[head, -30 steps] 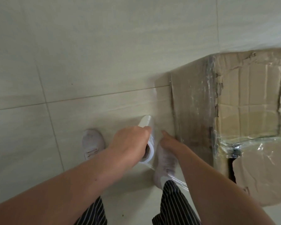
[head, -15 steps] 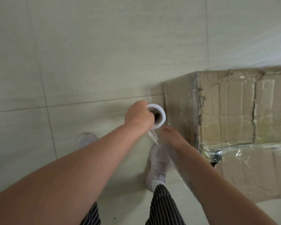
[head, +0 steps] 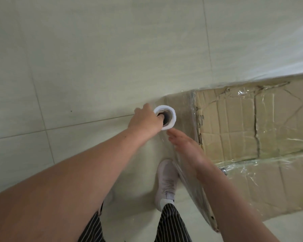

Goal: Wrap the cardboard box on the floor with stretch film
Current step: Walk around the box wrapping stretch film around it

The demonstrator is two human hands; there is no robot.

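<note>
box [head: 234,123] on pale tiled floor [head: 94,49]

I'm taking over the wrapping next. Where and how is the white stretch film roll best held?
By its hollow core, from the open end facing up. The white stretch film roll is a tube; the left hand hooks a finger inside it, which should let it spin as film pays out along the brown cardboard box.

The pale tiled floor [head: 77,67] carries the film-wrapped cardboard box [head: 234,128] and a person's white shoe [head: 166,182].
</note>
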